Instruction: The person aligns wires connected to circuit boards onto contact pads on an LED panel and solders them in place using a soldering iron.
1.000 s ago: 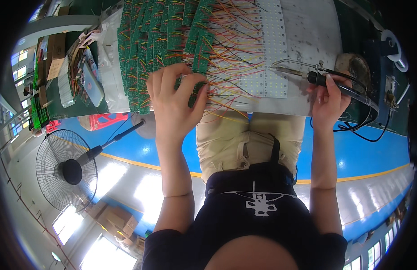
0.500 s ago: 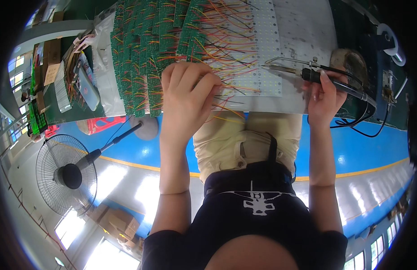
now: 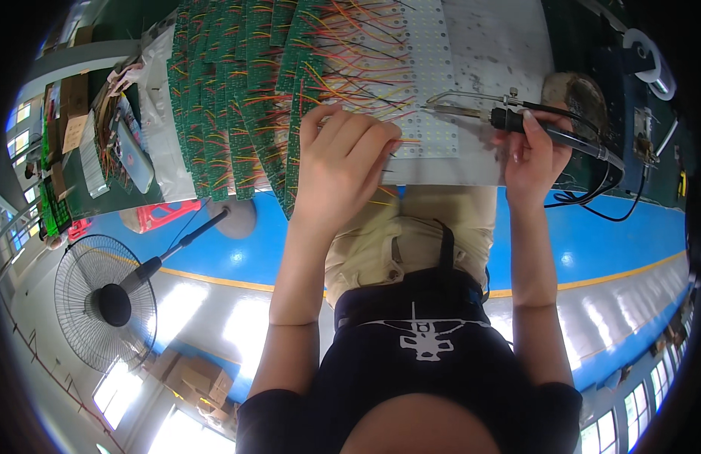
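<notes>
Two bare hands are over a pale grey sheet (image 3: 490, 64): the left hand (image 3: 339, 159) has its fingertips together, apparently clamped on lead wires (image 3: 362, 49) whose ends poke out over the white LED panel (image 3: 435, 79). The right hand (image 3: 533, 163) is closed round the soldering iron (image 3: 509, 119), whose tip is above that panel.

The wires look light, limp and slightly springy, best pinched just behind their ends; tugging could strain their joints. The green circuit boards (image 3: 214, 98) should be thin, stiff and light, best taken by the long edges. The iron probably wants holding by its black handle, away from the metal barrel.

The wires fan rightward in red, yellow and black; the narrow boards lie overlapping on the left; the panel carries rows of small yellowish dots.
</notes>
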A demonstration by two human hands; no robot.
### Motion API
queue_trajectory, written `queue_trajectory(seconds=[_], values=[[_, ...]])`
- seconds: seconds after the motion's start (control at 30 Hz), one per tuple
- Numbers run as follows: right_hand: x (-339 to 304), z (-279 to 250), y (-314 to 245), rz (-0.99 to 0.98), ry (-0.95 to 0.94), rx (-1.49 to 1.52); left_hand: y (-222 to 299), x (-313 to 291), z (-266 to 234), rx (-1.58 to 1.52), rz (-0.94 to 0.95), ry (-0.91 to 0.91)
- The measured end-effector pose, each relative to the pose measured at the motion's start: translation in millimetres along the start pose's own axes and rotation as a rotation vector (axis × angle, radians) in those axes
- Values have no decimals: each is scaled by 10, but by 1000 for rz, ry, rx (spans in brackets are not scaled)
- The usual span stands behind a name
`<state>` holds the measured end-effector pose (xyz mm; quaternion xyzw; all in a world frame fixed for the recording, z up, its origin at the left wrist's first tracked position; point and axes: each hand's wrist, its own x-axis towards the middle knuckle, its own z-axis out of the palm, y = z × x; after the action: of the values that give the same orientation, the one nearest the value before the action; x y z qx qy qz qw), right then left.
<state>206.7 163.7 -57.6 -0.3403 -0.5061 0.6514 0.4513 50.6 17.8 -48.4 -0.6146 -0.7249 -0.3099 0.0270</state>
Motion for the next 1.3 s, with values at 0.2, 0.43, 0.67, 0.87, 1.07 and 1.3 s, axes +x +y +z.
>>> queue_trajectory(seconds=[0.2, 0.43, 0.67, 0.87, 1.07, 1.3], values=[[2, -44, 25, 10, -21, -62, 18, 2, 9, -10, -30, 20], [-1, -1, 2, 10, 15, -25, 22, 14, 32, 36, -31, 65], [-13, -21, 4, 7, -12, -76, 38, 14, 137, 58, -80, 144], [-17, 22, -38, 12, -38, -62, 31, -2, 158, 60, -88, 161], [-13, 35, -31, -5, -45, -114, 55, 14, 152, 58, -110, 158], [-22, 0, -28, 24, -63, -53, 48, 25, 164, 63, -97, 182]])
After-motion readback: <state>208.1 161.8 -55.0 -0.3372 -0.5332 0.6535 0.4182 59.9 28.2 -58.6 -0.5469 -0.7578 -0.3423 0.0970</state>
